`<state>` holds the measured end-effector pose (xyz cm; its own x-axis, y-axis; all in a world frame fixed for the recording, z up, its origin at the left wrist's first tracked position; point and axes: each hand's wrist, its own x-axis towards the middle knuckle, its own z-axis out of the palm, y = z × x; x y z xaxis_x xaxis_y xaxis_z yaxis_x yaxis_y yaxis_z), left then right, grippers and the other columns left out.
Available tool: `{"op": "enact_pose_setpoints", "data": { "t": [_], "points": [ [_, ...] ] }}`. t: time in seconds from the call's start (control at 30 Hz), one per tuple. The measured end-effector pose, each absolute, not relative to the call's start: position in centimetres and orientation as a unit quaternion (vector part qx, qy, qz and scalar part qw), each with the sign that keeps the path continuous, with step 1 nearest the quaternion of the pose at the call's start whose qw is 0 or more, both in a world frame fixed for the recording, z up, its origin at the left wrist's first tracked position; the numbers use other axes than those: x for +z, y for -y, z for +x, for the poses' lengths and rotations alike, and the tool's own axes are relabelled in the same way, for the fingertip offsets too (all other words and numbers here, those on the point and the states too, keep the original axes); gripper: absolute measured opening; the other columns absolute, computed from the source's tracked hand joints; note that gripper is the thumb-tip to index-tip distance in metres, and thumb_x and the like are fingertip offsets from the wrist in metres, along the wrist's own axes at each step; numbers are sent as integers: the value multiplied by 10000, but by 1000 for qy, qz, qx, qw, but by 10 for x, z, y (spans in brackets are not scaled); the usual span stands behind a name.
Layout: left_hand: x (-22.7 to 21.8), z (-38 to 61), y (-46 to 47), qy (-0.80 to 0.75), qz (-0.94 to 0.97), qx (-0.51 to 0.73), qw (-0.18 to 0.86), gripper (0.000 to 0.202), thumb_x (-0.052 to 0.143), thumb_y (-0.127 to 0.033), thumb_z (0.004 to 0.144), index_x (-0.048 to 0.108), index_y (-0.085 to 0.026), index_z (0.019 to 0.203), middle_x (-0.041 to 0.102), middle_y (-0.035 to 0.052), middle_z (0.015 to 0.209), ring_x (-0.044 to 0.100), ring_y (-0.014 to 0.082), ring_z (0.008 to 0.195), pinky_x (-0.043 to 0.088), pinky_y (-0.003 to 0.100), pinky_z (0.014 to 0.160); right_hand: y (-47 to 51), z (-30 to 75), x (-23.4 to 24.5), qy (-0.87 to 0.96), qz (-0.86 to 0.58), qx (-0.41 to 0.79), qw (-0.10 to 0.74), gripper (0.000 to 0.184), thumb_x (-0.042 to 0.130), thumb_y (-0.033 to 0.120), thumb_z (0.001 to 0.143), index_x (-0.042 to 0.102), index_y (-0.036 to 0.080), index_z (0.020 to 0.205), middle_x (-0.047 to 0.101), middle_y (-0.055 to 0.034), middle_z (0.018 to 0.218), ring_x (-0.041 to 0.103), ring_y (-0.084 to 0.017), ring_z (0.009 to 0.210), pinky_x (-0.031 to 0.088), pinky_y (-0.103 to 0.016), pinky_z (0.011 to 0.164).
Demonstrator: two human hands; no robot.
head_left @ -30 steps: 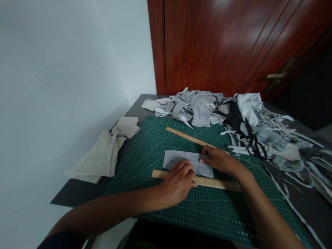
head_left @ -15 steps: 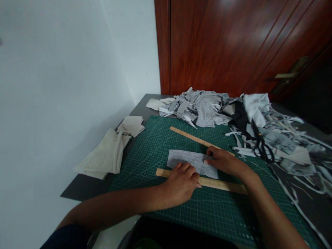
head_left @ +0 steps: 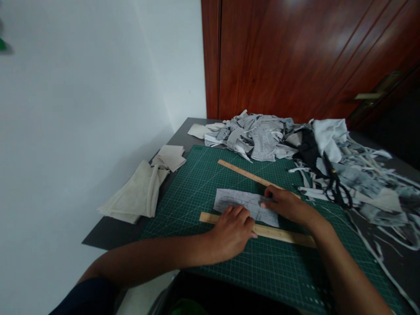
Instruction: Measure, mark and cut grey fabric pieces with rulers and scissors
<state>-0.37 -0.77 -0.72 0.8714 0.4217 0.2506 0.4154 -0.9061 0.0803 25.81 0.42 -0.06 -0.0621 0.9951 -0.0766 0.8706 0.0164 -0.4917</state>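
A grey, faintly patterned piece of fabric (head_left: 229,199) lies flat on the green cutting mat (head_left: 183,205). Along its near edge runs a wooden ruler (head_left: 285,236). My left hand (head_left: 232,229) is closed over that ruler, its curled fingertips close to the fabric and its thumb at the near edge. At the fabric's right end rests my right hand (head_left: 285,203), the thumb on the cloth and the index finger apart from it. Its other fingers are hidden. Beyond the fabric lies a second, thinner wooden ruler (head_left: 244,172), partly behind my right hand.
Grey and white fabric scraps (head_left: 262,140) are heaped at the back and right. Black scissors (head_left: 336,186) lie on the right-hand scraps. Folded cream cloth (head_left: 136,192) and pale fabric pieces (head_left: 170,157) sit at the left edge. A wall and wooden door (head_left: 278,57) stand behind.
The whole view has shifted slightly, moving everything a little to the right. Both hands, the fabric and the rulers keep their places relative to one another.
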Motion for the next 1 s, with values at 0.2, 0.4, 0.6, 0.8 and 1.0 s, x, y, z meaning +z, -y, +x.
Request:
{"op": "enact_pose_setpoints", "data": {
  "t": [0.2, 0.4, 0.6, 0.8, 1.0],
  "points": [
    [-7, -4, 7, -211, 970, 123, -10, 273, 544, -400, 1048, 624, -157, 953, 644, 96, 1006, 590, 277, 1029, 462, 434, 830, -6, 260, -4, 695, -672, 216, 140, 183, 705, 367, 854, 618, 245, 959, 636, 17, 711, 578, -203, 667, 358, -290, 587],
    [-5, -4, 4, -223, 966, 128, 1, 307, 630, -454, 993, 633, -154, 1057, 663, 89, 1053, 588, 290, 1031, 461, 455, 881, -5, 260, -2, 695, -669, 223, 138, 169, 690, 366, 870, 610, 241, 951, 647, 9, 740, 581, -200, 676, 358, -289, 595],
    [-2, -5, 1, -223, 965, 135, 35, 510, 586, -664, 953, 670, -163, 999, 682, 85, 1016, 587, 297, 1014, 478, 468, 876, -5, 256, 5, 696, -658, 223, 180, 210, 598, 443, 956, 595, 236, 921, 671, -8, 759, 603, -201, 678, 389, -289, 610],
    [3, -7, -23, -277, 951, 134, 31, 400, 603, -545, 986, 674, -170, 867, 677, 94, 971, 593, 293, 987, 487, 457, 856, -19, 286, 1, 637, -737, 52, 221, 159, 460, 279, 1032, 578, 219, 945, 697, -79, 878, 667, -239, 844, 454, -308, 748],
    [6, -8, -47, -315, 941, 122, 14, 286, 687, -452, 954, 696, -166, 942, 680, 93, 1034, 592, 301, 1028, 489, 452, 872, -28, 296, -1, 635, -749, 1, 191, 128, 545, 215, 1010, 657, 195, 952, 714, -115, 1006, 656, -239, 942, 451, -308, 843]
  ]
}}
